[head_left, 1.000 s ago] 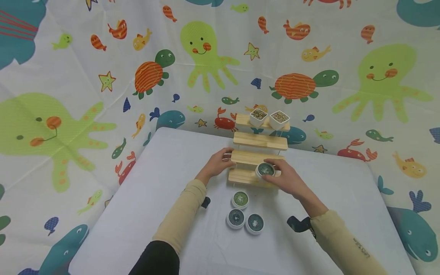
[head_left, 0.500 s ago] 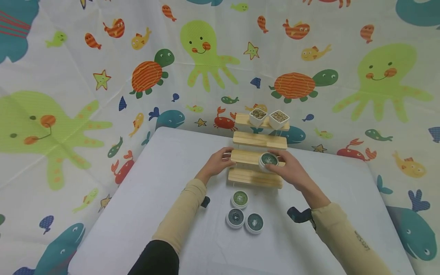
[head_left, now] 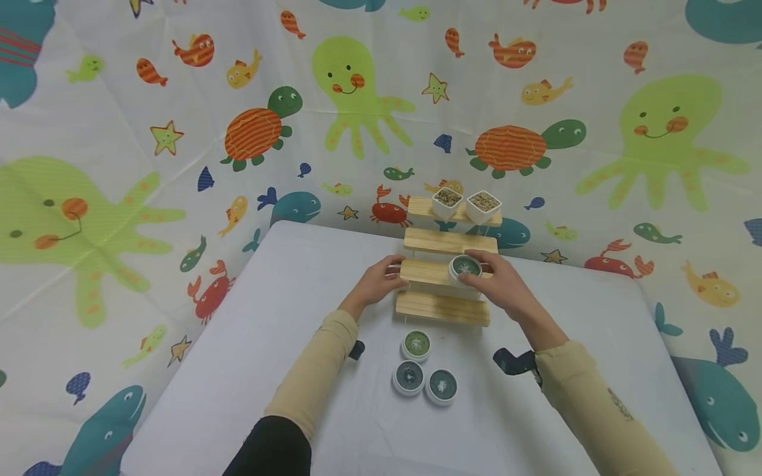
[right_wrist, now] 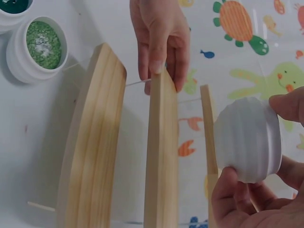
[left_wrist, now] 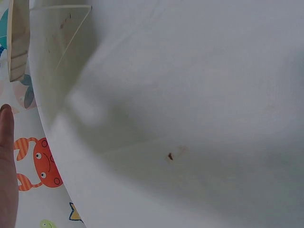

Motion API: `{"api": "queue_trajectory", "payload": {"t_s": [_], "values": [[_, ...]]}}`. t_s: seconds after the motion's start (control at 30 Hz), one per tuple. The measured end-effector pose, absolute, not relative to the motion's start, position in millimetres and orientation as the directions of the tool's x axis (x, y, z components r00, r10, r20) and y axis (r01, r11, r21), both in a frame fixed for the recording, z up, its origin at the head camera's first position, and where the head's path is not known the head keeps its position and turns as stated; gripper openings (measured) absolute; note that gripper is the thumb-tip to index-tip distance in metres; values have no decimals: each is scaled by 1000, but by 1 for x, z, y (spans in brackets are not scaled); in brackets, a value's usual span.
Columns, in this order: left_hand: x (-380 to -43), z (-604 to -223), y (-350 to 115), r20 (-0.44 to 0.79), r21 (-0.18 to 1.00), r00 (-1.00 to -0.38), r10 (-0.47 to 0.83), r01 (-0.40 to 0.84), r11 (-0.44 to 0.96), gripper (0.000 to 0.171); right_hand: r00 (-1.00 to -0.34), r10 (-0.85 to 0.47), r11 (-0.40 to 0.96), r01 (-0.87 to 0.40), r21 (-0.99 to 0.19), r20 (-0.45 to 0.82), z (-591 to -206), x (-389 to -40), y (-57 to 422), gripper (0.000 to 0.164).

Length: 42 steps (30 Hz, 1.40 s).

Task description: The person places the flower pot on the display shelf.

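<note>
Room: white table (head_left: 321, 277); sea-animal cloth (head_left: 411, 39) hangs behind its back edge; front edge cut off
Rack: four pale wood planks (head_left: 443, 309), stepped; top one's got two squarish bowls (head_left: 447, 203) of grainy stuff
Held jar (head_left: 465, 266): white, round, ridged sides, dark green fill; overlaps second plank up, right end; can't tell if touching
Hands: right hand (head_left: 499, 285) grips that jar; left hand (head_left: 376, 281) pinches that plank's left end
Spare jars (head_left: 416, 345): three, off the rack's front edge; one's brighter green
Murky: left-wrist view crops most of that hand

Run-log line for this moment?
right hand: holds round white pot | left hand: holds left end of wooden stand | top board: two square bowls | table: three round pots
</note>
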<state>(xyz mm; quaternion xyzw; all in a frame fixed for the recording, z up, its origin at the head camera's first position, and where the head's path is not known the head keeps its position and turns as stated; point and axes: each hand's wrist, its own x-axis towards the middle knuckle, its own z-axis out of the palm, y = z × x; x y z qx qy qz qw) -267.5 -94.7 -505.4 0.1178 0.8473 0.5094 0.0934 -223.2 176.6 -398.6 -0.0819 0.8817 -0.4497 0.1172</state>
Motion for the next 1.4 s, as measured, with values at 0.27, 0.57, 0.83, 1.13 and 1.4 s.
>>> {"api": "queue_trajectory", "payload": {"t_s": [0.27,0.57,0.83,1.13,1.4], "values": [[-268,-504,-94,-34,887,-955,294,107,450,64,-965,-226,586,-25,-810,-133,-398,-226,177,67],[-266,-503,-94,-39,884,-956,291,103,455,63,-969,-211,593,-25,-805,-126,-397,-234,178,68],[-268,-503,-93,-42,884,-956,291,100,456,63,-972,-204,576,-22,-817,-117,-393,-245,171,65],[-265,-503,-94,-37,887,-956,290,102,450,63,-972,-195,568,-6,-823,-127,-393,-257,160,65],[-266,-504,-94,-38,887,-956,290,101,450,62,-974,-193,580,-19,-814,-115,-394,-265,153,65]]}}
